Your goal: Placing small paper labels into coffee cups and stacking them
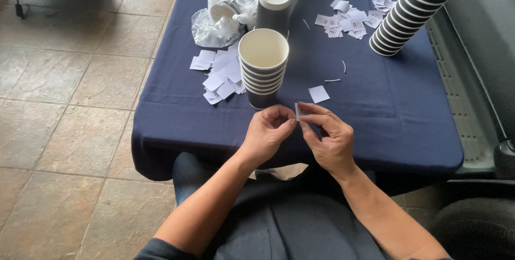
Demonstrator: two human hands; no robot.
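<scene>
I have both hands pinching one paper slip between left hand and right hand, just before the cup stack; peeling seems underway, and the next move needs a steady fingertip pull.

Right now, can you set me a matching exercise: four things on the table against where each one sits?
Things:
1. upright cup stack
2. leaning cup stack
3. small paper slip
4. plastic bag of cups

Places:
A. far right of the blue cloth
B. pinched between left hand and right hand
C. far edge, lying open
D. just beyond the hands

Pairs: 1-D, 2-A, 3-B, 4-C
</scene>
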